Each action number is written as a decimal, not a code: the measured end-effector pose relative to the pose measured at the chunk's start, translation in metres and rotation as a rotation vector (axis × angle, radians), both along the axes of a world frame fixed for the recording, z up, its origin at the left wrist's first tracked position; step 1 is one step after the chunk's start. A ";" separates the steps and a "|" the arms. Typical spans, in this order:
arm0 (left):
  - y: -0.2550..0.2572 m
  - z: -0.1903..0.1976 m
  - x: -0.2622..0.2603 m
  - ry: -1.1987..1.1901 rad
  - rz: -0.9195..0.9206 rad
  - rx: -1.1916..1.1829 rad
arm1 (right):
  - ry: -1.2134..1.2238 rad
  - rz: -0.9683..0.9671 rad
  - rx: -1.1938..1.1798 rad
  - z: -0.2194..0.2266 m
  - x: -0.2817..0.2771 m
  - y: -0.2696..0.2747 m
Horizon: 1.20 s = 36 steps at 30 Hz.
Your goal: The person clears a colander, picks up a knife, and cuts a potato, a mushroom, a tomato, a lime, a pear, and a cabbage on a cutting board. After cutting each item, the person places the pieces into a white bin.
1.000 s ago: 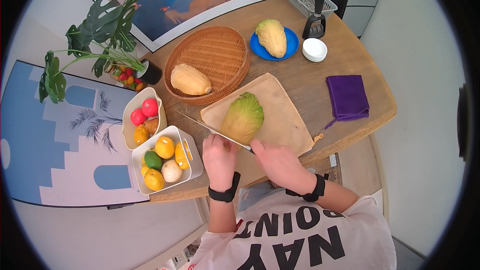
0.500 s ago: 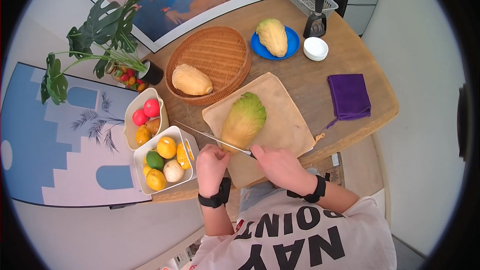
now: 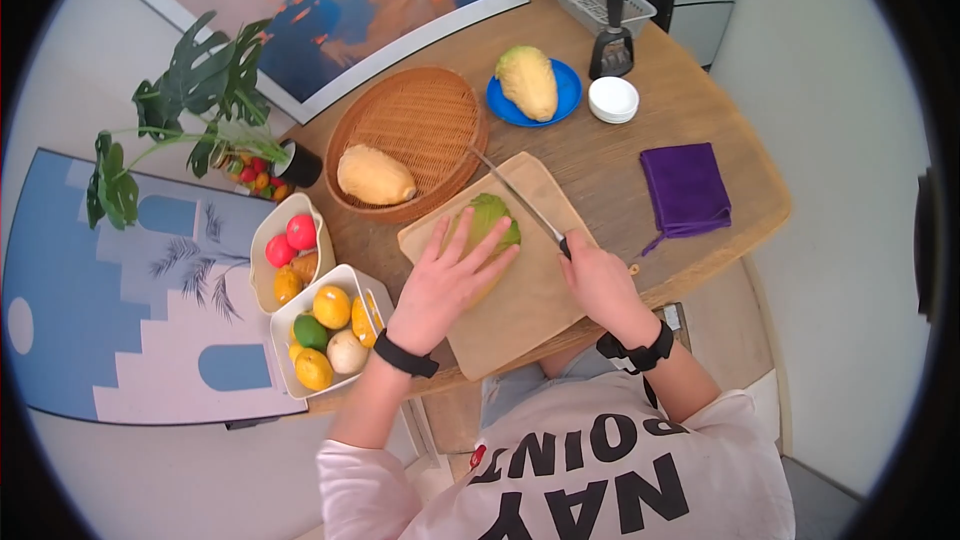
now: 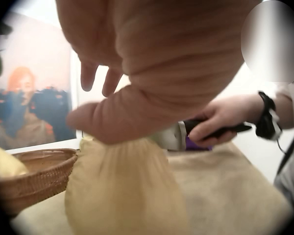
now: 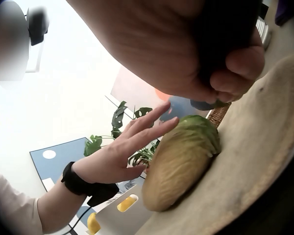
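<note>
A green-topped cabbage (image 3: 492,219) lies on the tan cutting board (image 3: 530,310), its pale base toward the person. Over it the left hand (image 3: 442,285) spreads its fingers, covering much of it; the right wrist view shows those fingers beside the cabbage (image 5: 181,161), and contact is unclear. To the right, the right hand (image 3: 603,290) grips the black handle of a long knife (image 3: 520,196), whose blade points up and left across the board toward the basket. In the left wrist view the right hand (image 4: 228,120) holds that handle too.
A wicker basket (image 3: 430,105) with one pale cabbage and a blue plate (image 3: 568,90) with another stand behind the board. Fruit-filled bins (image 3: 290,365) stand left, a purple cloth (image 3: 686,190) right. White bowls (image 3: 613,100) and a black utensil (image 3: 612,50) are at the back.
The left hand has moved from the cabbage's base up over it, fingers spreading. The right hand has shifted right, swinging the knife away from the base to the cabbage's right. The view has shifted slightly.
</note>
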<state>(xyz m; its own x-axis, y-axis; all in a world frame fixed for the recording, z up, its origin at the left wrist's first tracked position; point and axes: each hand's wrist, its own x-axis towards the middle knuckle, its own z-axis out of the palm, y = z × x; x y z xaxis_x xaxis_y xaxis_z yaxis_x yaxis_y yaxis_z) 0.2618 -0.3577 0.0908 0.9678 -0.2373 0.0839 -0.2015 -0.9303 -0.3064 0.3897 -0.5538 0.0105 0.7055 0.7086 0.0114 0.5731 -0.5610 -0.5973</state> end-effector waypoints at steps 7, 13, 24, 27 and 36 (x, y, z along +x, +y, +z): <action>0.032 -0.025 0.032 0.152 -0.402 0.520 | -0.016 0.010 -0.071 -0.028 0.000 -0.005; 0.050 -0.027 0.044 0.142 -0.531 0.541 | -0.073 0.023 -0.085 -0.029 -0.001 -0.001; 0.060 -0.025 0.047 0.120 -0.217 0.265 | -0.070 0.030 -0.075 -0.025 -0.003 0.001; 0.048 -0.011 0.045 0.232 -0.007 0.108 | -0.066 0.026 -0.080 -0.025 -0.003 0.000; 0.029 -0.019 0.022 0.387 0.556 -0.449 | -0.023 0.031 -0.050 -0.029 -0.001 0.002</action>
